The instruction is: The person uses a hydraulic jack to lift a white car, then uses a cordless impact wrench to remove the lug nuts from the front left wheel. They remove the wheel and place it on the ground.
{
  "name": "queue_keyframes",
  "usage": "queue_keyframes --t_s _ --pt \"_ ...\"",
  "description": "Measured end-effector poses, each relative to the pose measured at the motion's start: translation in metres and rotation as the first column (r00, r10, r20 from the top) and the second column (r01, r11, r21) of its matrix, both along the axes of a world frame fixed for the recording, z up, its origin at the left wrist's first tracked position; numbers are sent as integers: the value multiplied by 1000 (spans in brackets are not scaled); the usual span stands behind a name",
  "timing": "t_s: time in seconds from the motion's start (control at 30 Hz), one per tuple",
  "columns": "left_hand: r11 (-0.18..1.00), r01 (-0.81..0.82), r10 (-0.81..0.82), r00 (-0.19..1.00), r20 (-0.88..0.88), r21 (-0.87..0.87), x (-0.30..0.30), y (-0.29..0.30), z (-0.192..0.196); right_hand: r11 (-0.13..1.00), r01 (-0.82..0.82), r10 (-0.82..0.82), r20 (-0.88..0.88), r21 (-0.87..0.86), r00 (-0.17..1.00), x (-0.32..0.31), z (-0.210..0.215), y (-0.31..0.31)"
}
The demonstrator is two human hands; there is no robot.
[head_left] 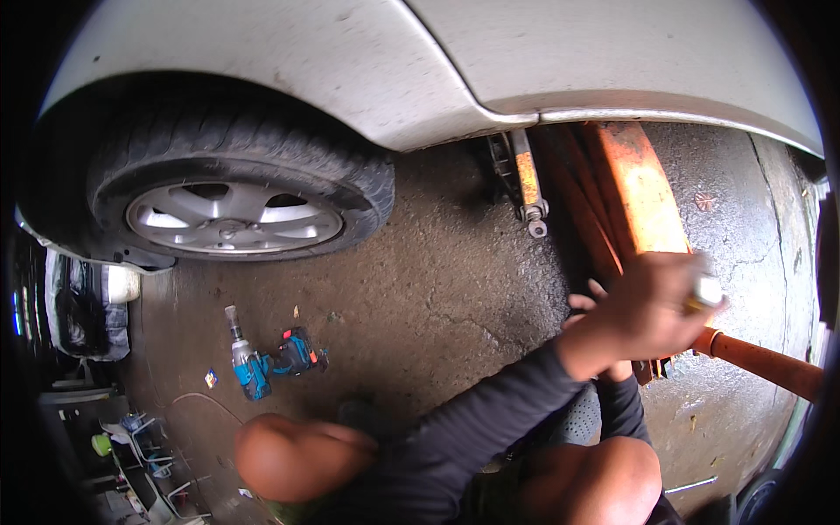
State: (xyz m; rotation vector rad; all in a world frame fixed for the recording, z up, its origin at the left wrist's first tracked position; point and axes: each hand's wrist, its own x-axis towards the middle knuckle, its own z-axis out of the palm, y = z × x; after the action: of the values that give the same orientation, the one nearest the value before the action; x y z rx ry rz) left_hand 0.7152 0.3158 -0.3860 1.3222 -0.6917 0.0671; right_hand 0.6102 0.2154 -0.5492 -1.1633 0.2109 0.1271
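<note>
My left hand (637, 304) reaches across to the right, blurred by motion. It is closed round something with a shiny white and yellow end (707, 292), too smeared to name. Below and partly behind it is my right hand (584, 304). A few of its fingers show, stretched apart, while the palm is mostly hidden. Both hands are at the near end of a long orange floor jack (643, 188), whose far end goes under the pale car (350, 61). The jack's orange handle (770, 363) extends to the right.
A scissor jack (529, 188) stands under the sill. Left of it is the car's wheel (232, 219). A blue cordless impact wrench (254, 372) with a socket lies on the wet concrete. A metal rod (691, 484) lies at the lower right. Clutter (144, 464) fills the lower left.
</note>
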Motion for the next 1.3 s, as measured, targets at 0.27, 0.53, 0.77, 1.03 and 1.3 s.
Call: queue_keyframes --t_s 0.27,0.53,0.77,1.03,1.3 --pt "626 -740 152 424 -893 -245 -17 222 -159 822 -79 234 -209 565 949 79 0 61" --pt "320 -947 -65 15 -998 -35 -50 257 -241 986 -112 138 -225 125 965 121 -39 131" --pt "394 -917 -163 1 -987 -66 -48 248 -246 994 -99 104 -121 48 987 124 -28 127" --pt "399 -913 -223 -9 -975 -83 -44 240 -246 998 -48 51 -100 37 994 123 -31 119" --pt "356 -913 -411 39 -911 -199 -43 229 -247 972 66 -52 -70 224 996 120 -38 122"
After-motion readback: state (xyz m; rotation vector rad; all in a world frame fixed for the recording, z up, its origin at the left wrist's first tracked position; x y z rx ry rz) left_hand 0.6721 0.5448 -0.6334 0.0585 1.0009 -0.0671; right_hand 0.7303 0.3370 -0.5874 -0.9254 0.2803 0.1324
